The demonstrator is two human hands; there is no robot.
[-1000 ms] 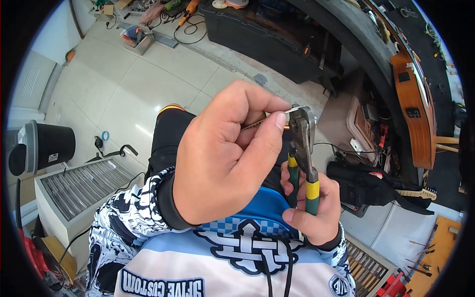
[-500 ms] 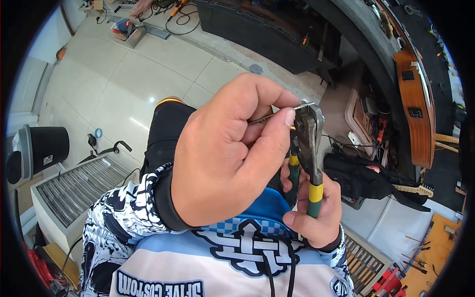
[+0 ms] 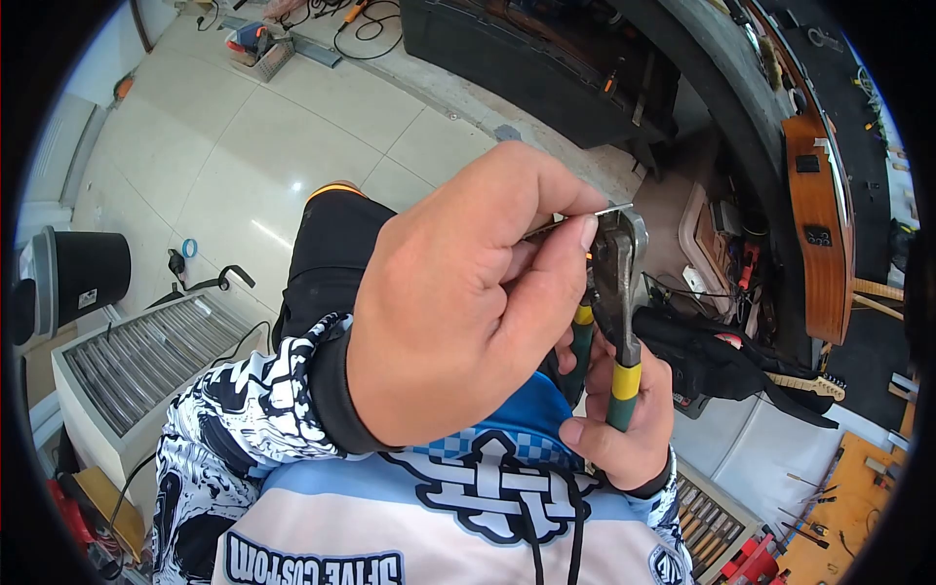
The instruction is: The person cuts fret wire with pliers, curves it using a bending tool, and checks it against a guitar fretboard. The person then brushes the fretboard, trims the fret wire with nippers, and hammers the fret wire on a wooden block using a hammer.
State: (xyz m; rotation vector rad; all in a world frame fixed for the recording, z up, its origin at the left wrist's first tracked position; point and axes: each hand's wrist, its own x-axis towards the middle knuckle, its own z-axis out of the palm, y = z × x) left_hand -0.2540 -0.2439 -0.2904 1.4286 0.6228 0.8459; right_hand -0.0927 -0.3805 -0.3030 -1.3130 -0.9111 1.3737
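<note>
Between its thumb and index finger my left hand [image 3: 468,302] pinches a thin metal wire [image 3: 614,209]. The wire's bright tip sticks out past the fingertips, right at the top of the plier jaws; whether the jaws touch it I cannot tell. My right hand [image 3: 629,429] is wrapped round the green and yellow handles of the pliers [image 3: 616,283], whose metal head points up. Part of the wire is hidden behind my left fingers.
An orange-brown guitar body [image 3: 817,224] stands on its side at the right. A black case [image 3: 526,78] lies ahead. Slatted trays of metal strips [image 3: 146,370] are at the lower left, a dark bin [image 3: 93,273] above them. A wooden board [image 3: 848,507] holds small tools.
Both hands, with the wire and pliers, have shifted slightly to the right in view. The wire's tip now shows a little more beyond my left fingertips. Both grips remain closed.
</note>
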